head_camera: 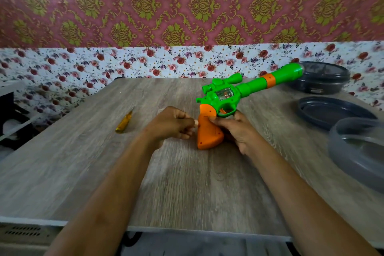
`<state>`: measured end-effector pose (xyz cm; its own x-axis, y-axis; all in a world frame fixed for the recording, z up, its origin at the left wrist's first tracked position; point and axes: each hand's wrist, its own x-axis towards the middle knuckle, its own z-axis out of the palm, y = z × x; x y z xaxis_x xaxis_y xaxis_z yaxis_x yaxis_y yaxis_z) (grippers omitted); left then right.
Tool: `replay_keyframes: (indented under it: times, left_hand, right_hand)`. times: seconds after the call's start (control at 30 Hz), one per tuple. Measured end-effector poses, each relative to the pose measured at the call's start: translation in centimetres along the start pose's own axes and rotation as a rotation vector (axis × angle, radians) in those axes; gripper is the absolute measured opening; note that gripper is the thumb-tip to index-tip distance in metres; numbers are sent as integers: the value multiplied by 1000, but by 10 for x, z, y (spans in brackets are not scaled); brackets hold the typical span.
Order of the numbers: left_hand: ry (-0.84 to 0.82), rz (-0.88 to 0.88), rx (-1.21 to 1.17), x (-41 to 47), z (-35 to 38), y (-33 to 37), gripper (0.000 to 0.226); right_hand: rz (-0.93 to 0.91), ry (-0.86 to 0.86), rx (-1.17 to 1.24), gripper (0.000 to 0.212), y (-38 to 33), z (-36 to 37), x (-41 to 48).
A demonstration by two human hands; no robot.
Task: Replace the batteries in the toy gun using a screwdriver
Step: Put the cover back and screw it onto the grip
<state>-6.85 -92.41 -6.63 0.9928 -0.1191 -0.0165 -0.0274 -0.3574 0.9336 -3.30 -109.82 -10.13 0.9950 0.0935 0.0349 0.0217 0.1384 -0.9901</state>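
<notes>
curling right hand fingers and thumb round the orange grip of the toy gun, keeping it butt down toward the table, barrel pointing away and right, probably steadying it for work on the battery cover. bunching left hand fingertips against the grip's edge; impossible to tell whether pinching anything. leaving the screwdriver lying apart, to the left.

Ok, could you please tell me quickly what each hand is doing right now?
Left hand: curled beside the grip of the toy gun; whether it holds anything cannot be told.
Right hand: grips the toy gun by its orange grip.
</notes>
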Motion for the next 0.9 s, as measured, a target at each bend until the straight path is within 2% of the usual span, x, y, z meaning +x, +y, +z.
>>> replay_keyframes:
  times: [0.07,0.3,0.43,0.53,0.67,0.9]
  left_hand:
    - [-20,-24,-17,0,0,-2,13]
    - [-42,-75,-55,2,1,-3,14]
    - [-41,-90,-59,3,2,-4,18]
    - [-43,-95,-61,3,2,-5,12]
    - [-37,-116,-77,4,2,-9,13]
    - [-81,-160,-199,2,0,-6,12]
  right_hand:
    - [6,10,8,37,1,0,0]
    - [-14,-25,-4,29,2,-2,0]
    - [-12,-18,-3,47,3,-2,1]
    - [-4,-29,-13,41,4,-3,1]
    - [28,-15,11,58,4,-3,4]
    - [62,-35,47,59,4,-2,2]
